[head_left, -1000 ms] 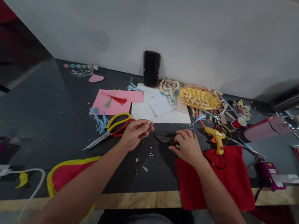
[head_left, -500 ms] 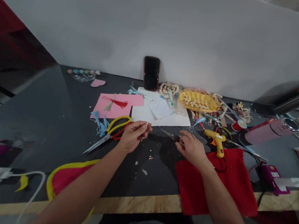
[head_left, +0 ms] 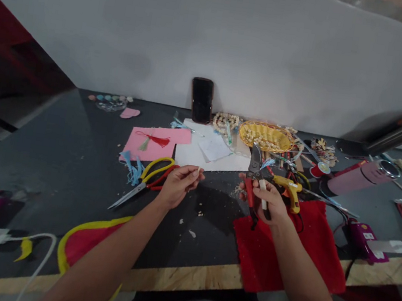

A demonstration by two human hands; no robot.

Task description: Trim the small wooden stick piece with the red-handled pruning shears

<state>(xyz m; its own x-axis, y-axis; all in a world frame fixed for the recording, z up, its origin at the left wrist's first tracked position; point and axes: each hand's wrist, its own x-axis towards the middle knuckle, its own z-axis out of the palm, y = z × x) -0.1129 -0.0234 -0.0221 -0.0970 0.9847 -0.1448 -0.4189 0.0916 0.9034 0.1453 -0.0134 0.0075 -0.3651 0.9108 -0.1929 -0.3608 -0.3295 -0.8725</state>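
My left hand [head_left: 179,185] is closed in a pinch on a small pale piece [head_left: 198,169], possibly a bit of stick; most of it is hidden by the fingers. In my right hand [head_left: 268,200] is a pair of pruning shears [head_left: 254,166], its blades pointing away from me and one red and one white handle in the palm. Large scissors [head_left: 147,180] with yellow and red handles lie just left of my left hand. Small pale bits [head_left: 200,213] are scattered on the dark table between my hands.
A yellow basket [head_left: 243,138] stands at the back, beside a phone [head_left: 201,101] against the wall. Right of my right hand are a yellow glue gun [head_left: 290,187], red cloth [head_left: 308,244] and a pink bottle [head_left: 357,178]. Pink paper [head_left: 131,142] with tassels lies left.
My right hand has lifted the shears and turned them, so the blades now point away and the handles show. My left hand stays nearly in place.
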